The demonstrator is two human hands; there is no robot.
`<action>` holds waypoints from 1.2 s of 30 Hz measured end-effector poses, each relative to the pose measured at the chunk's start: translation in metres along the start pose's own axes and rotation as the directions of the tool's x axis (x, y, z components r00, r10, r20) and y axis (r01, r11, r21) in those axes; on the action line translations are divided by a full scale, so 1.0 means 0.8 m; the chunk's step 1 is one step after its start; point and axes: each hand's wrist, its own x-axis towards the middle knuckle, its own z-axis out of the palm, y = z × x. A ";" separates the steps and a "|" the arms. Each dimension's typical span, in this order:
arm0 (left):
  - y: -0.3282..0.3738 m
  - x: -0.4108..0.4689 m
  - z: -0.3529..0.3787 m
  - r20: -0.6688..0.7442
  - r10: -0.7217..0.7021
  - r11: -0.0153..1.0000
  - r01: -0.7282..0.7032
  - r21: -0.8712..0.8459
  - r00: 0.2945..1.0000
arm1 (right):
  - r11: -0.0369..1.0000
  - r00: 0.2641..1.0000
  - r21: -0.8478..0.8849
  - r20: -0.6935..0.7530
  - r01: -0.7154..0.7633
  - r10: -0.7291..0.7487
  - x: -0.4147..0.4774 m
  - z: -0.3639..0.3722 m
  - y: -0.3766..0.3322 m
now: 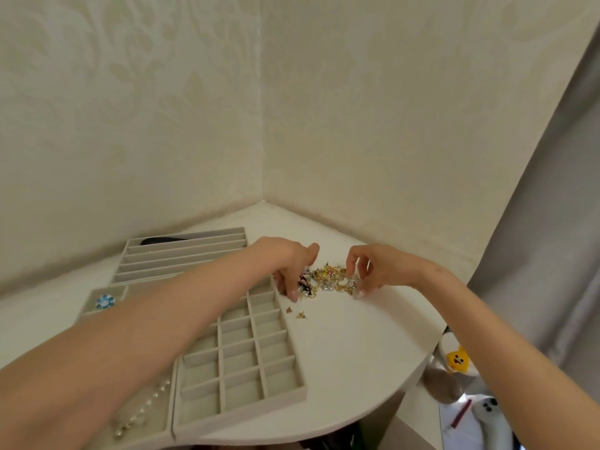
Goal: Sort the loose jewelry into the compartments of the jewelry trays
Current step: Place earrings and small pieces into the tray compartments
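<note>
A small heap of loose jewelry [328, 280], mostly gold with some silver and black pieces, lies on the white table near the wall corner. My left hand [289, 264] reaches over the trays and its fingertips dig into the heap's left side. My right hand [373, 267] pinches a small piece at the heap's right edge. Two tiny gold pieces [297, 312] lie apart, nearer to me. A grey grid tray [293, 345] with many small square compartments sits under my left arm. A long-slot tray [181, 251] stands behind it.
A blue flower piece [105, 302] rests in a left compartment. A pearl strand [146, 407] lies in a long compartment at the front left. The table's rounded edge [418, 368] falls off at the right; a yellow toy [457, 360] and clutter sit below it. A grey curtain [552, 222] hangs right.
</note>
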 end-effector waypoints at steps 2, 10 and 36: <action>0.003 0.004 0.003 -0.002 0.021 0.997 -0.021 -0.075 1.000 | 1.000 0.999 -0.006 -0.035 0.014 -0.014 -0.002 0.007 0.002; 0.013 -0.011 0.009 -0.140 0.032 0.999 -0.036 -0.025 0.990 | 0.999 0.977 -0.023 -0.211 0.038 -0.042 -0.004 0.029 0.007; 0.033 -0.049 0.064 -0.680 -0.054 0.717 -0.446 -0.536 0.731 | 0.824 0.828 0.478 -0.561 0.304 0.020 -0.041 0.071 -0.009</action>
